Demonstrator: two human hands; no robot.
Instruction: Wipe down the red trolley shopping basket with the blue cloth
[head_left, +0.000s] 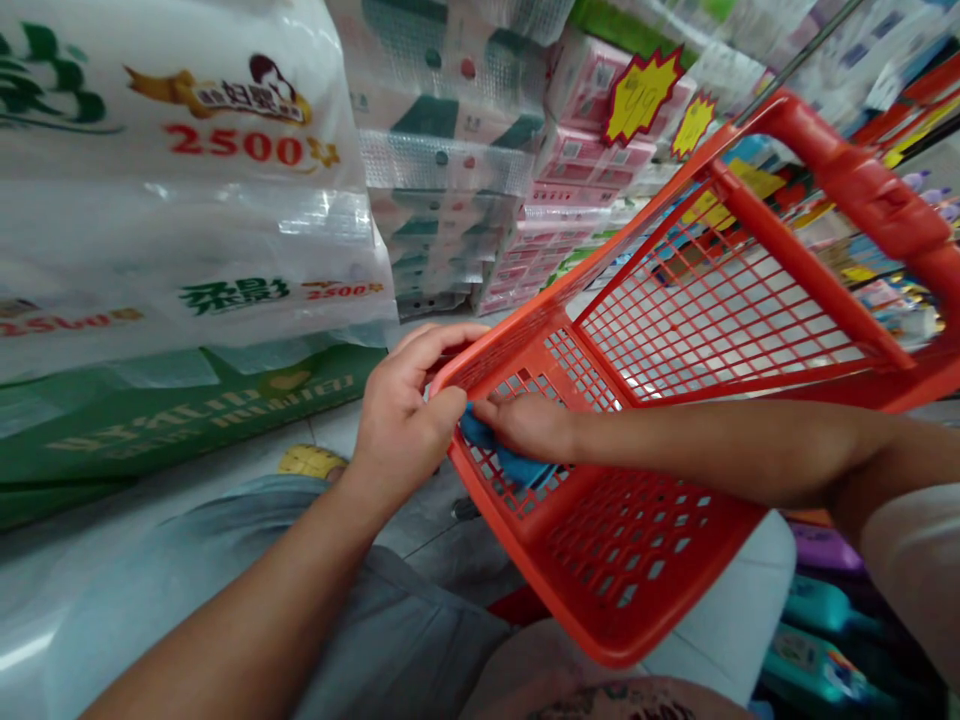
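Observation:
A red plastic shopping basket [626, 515] sits tilted in front of me, its lattice sides and bottom showing. My left hand [409, 400] is closed over the rim at its near left corner, thumb on top. Inside that corner, my right hand [529, 425] presses a bunched blue cloth [525, 470] against the inner wall. The fingers of this hand are curled round the cloth and partly hidden by it. The basket's thick red handle [885, 205] rises at the upper right.
Large white plastic-wrapped tissue packs [172, 240] stand at the left above a green pack [180, 430]. Pink tissue packs [555, 230] with yellow price signs [643, 97] are stacked behind. Teal bottles [814, 655] lie at the lower right. A yellow shoe [309, 460] shows on the tiled floor.

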